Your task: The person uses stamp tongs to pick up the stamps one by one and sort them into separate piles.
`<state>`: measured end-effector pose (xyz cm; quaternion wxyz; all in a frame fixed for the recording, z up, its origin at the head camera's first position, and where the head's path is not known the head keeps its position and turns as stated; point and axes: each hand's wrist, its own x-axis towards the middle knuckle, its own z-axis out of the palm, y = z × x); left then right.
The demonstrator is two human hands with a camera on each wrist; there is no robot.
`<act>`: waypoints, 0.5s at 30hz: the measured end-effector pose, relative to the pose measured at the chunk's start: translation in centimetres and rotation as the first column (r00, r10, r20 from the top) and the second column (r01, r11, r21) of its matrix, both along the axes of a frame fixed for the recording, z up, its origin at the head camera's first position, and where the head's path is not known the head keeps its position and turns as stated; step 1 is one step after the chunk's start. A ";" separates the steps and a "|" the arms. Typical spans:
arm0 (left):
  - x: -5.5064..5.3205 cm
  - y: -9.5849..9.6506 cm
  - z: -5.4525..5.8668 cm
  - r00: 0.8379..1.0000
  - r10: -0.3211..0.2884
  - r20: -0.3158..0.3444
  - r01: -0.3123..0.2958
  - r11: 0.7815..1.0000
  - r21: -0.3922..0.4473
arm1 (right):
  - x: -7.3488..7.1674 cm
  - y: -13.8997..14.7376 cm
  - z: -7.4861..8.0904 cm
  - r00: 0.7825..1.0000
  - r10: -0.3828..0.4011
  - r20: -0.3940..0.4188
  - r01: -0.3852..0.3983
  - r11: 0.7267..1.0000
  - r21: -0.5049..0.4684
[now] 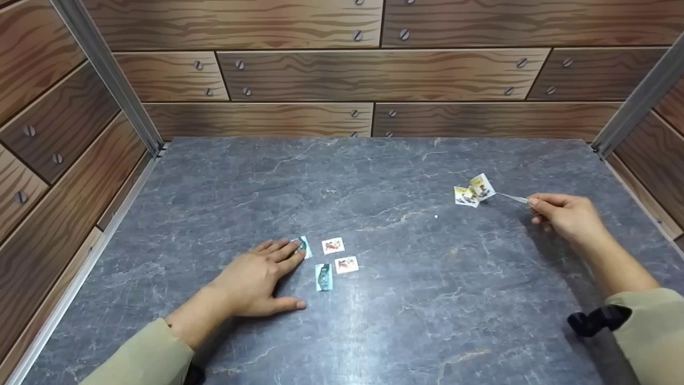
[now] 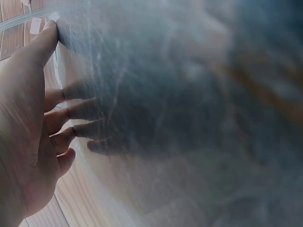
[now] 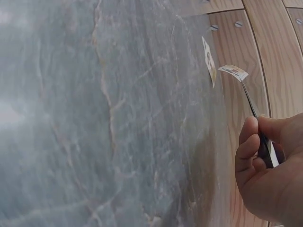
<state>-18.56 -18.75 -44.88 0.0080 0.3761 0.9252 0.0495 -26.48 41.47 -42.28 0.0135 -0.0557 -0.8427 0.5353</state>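
My right hand (image 1: 566, 216) pinches a pair of metal tweezers (image 1: 512, 198) between thumb and fingers. At the tweezers' tips is a small yellow-and-white stamp (image 1: 483, 187), raised off the table in the right wrist view. Just left of it lies a second yellow stamp (image 1: 465, 197), partly overlapped in the head view. My left hand (image 1: 259, 278) rests palm down with straight fingers, the fingertips touching a teal stamp (image 1: 305, 246) and covering part of it. Close by lie another teal stamp (image 1: 324, 277) and two white stamps with red pictures, an upper one (image 1: 333, 245) and a lower one (image 1: 347, 264).
A tiny white speck (image 1: 436, 216) lies on the grey marbled table (image 1: 395, 321). Wood-patterned panels (image 1: 374, 75) enclose the back and sides, with metal posts at the back corners. A black wrist device (image 1: 598, 320) sits at the right sleeve.
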 end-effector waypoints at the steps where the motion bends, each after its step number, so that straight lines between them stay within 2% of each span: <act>1: 0.0 0.0 0.0 1.000 0.001 0.001 -0.001 1.000 -0.001 | 0.0 0.0 -0.1 1.000 -0.001 0.003 0.001 1.000 -0.001; 15: 0.0 0.0 0.0 1.000 0.003 0.004 -0.003 1.000 -0.007 | -0.3 0.3 -0.5 1.000 -0.012 0.028 0.012 1.000 0.009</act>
